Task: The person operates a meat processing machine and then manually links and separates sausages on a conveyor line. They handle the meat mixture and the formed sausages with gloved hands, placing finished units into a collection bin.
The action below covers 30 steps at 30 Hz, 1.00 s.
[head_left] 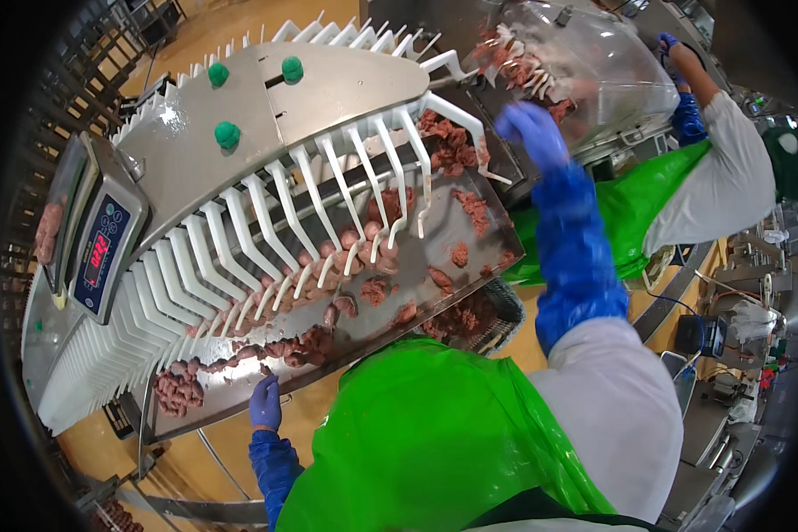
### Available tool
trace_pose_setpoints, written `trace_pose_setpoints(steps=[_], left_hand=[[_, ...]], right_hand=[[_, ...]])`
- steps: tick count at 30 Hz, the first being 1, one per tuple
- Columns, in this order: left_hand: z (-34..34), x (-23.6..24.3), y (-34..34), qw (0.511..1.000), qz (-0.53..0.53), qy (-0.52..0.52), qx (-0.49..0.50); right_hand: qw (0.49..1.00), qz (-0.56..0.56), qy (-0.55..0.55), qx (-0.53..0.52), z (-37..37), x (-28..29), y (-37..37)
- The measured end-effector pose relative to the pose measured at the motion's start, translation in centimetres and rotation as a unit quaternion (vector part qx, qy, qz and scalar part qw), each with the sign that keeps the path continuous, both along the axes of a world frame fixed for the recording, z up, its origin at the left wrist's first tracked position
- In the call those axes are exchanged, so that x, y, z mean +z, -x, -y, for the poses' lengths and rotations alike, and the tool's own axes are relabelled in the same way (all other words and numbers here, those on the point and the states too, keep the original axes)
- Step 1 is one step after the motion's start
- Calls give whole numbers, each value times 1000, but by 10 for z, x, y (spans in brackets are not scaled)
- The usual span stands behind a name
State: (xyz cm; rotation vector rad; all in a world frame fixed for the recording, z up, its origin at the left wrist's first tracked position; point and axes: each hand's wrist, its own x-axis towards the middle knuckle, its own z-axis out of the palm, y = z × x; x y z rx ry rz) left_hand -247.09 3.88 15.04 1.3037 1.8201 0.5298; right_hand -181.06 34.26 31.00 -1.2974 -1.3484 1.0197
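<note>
My left hand [265,403], in a purple glove, is at the near edge of the steel tray [217,406]. Its fingers are drawn together, with a small dark bit at their tips that I cannot make out. Just beyond it runs a string of linked raw sausages [309,347], ending in a heap [179,388] on the left. My right hand [538,135], also gloved, is raised before the clear machine cover [625,84], apart from the white hooks; its fingers are blurred. More sausage links [350,241] hang among the white hooks [279,208].
Loose ground meat [374,291] lies on the tray, with a meat-filled crate [501,310] below its near edge. A steel housing [346,84] with green knobs carries the hooks. A scale [105,248] stands left. At right, a co-worker in a green apron [629,199] reaches toward the machine.
</note>
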Motion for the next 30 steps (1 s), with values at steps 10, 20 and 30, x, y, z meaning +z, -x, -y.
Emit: trace_pose_setpoints(steps=[10, 20, 30], left_hand=[[-23, 14, -55, 990, -51, 84, -104], [10, 33, -52, 980, -114, 146, -67], [26, 20, -37, 983, -115, 143, -18]], right_hand=[[859, 344, 112, -363, 57, -307, 52], [930, -213, 214, -208, -129, -311, 55], [892, 440, 88, -57, -162, -170, 71]])
